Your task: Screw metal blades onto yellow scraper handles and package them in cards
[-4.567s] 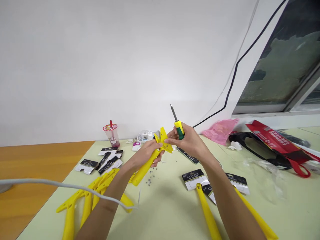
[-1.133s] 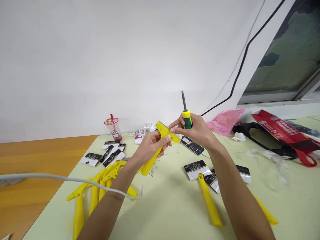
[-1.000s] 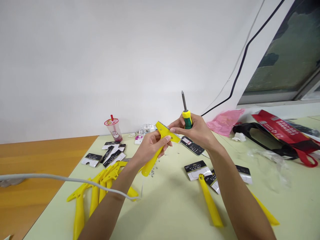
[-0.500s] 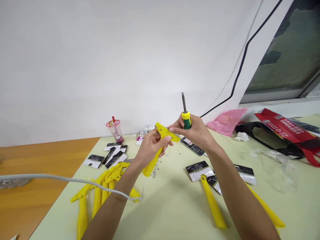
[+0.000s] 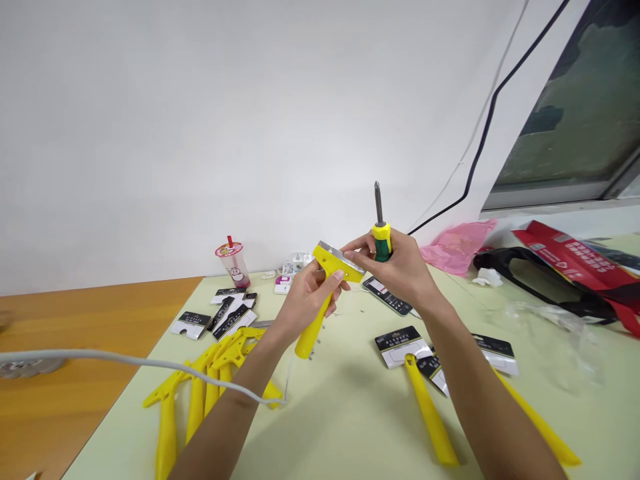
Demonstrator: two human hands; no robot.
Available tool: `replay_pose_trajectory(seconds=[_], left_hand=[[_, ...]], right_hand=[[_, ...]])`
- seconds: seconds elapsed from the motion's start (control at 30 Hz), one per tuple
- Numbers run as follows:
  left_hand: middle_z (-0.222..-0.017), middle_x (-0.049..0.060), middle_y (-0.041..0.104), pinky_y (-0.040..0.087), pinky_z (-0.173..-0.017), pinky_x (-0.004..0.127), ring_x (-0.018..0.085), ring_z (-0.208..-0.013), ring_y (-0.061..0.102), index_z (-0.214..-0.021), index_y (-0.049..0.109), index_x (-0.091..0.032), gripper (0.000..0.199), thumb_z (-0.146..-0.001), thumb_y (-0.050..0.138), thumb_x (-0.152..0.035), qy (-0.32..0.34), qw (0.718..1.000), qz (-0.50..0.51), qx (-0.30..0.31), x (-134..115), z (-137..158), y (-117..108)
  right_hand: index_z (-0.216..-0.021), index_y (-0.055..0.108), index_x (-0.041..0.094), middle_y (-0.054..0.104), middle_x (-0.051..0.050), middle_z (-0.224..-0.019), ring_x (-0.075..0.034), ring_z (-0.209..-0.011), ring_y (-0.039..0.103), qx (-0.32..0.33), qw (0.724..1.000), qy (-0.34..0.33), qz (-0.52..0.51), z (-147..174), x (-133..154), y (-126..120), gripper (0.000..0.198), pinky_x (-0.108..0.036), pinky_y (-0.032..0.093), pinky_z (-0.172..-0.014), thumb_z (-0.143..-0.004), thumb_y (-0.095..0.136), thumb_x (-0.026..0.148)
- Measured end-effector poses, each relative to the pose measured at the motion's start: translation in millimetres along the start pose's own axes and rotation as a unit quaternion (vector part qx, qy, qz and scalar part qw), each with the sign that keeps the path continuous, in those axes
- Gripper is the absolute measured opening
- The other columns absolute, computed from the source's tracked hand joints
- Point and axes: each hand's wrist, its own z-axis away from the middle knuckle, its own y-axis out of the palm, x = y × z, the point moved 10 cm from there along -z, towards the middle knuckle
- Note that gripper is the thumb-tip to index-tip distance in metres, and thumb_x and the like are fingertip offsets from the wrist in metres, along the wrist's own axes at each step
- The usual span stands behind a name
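My left hand (image 5: 309, 295) is closed around the neck of a yellow scraper (image 5: 311, 333), its T-shaped head tilted up to the left. A silvery metal plate (image 5: 331, 251) lies along the head's upper edge. With thumb and fingertips, my right hand (image 5: 404, 270) pinches the right end of the plate against the head. The same hand keeps a screwdriver (image 5: 383, 241) with a yellow and green handle tucked in its grip, tip upward. Small metal bits (image 5: 314, 352) lie on the table behind the scraper's handle, partly hidden.
Several yellow scraper handles (image 5: 167, 427) lie at the left, crossed by a grey cable (image 5: 150, 361). Another yellow handle (image 5: 431, 413) and black-and-white cards (image 5: 400, 343) are at right. A drink cup (image 5: 235, 265), phone (image 5: 387, 295) and pink bag (image 5: 457, 247) stand or lie farther back.
The metal plate now shows along the scraper head's upper edge, where only yellow plastic was visible before. Both hands and the screwdriver appear slightly farther right, as the view has shifted a little.
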Motion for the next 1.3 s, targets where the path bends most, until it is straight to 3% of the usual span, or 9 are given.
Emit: replay_pose_trajectory(seconds=[0.4, 0.73, 1.03, 1.3], left_hand=[[-0.079, 0.003, 0.068, 0.04, -0.046, 0.021, 0.011, -0.061, 0.052, -0.122, 0.068, -0.016, 0.046, -0.087, 0.086, -0.042, -0.004, 0.998, 0.055, -0.019, -9, 3, 0], [-0.083, 0.006, 0.07, 0.041, -0.048, 0.019, 0.012, -0.066, 0.057, -0.119, 0.071, -0.017, 0.046, -0.087, 0.087, -0.045, -0.021, 0.998, 0.061, -0.006, -3, 2, 0], [-0.082, 0.005, 0.07, 0.042, -0.048, 0.019, 0.012, -0.067, 0.056, -0.118, 0.069, -0.017, 0.042, -0.088, 0.087, -0.041, -0.025, 0.998, 0.065, 0.006, -1, 1, 2], [-0.091, 0.01, 0.076, 0.042, -0.049, 0.022, 0.01, -0.063, 0.055, -0.112, 0.073, -0.016, 0.04, -0.086, 0.088, -0.042, -0.006, 1.0, 0.025, -0.01, -6, -2, -13]], right_hand=[[-0.078, 0.043, 0.026, 0.084, -0.005, -0.105, -0.026, -0.09, 0.071, 0.033, 0.999, -0.016, -0.027, 1, 7, 5, 0.045, -0.043, 0.053, -0.076, -0.092, 0.082, 0.043], [-0.078, 0.043, 0.026, 0.084, -0.006, -0.107, -0.021, -0.075, 0.064, 0.05, 0.998, -0.006, -0.044, 4, 8, 3, 0.046, -0.04, 0.053, -0.068, -0.09, 0.084, 0.043], [-0.08, 0.051, 0.026, 0.084, -0.005, -0.11, -0.025, -0.085, 0.069, 0.058, 0.998, -0.018, -0.009, 4, 10, -1, 0.04, -0.043, 0.054, -0.073, -0.094, 0.081, 0.049], [-0.08, 0.058, 0.026, 0.081, -0.006, -0.113, -0.027, -0.095, 0.072, 0.003, 0.999, -0.036, 0.01, 3, 14, -10, 0.046, -0.044, 0.055, -0.083, -0.093, 0.078, 0.065]])
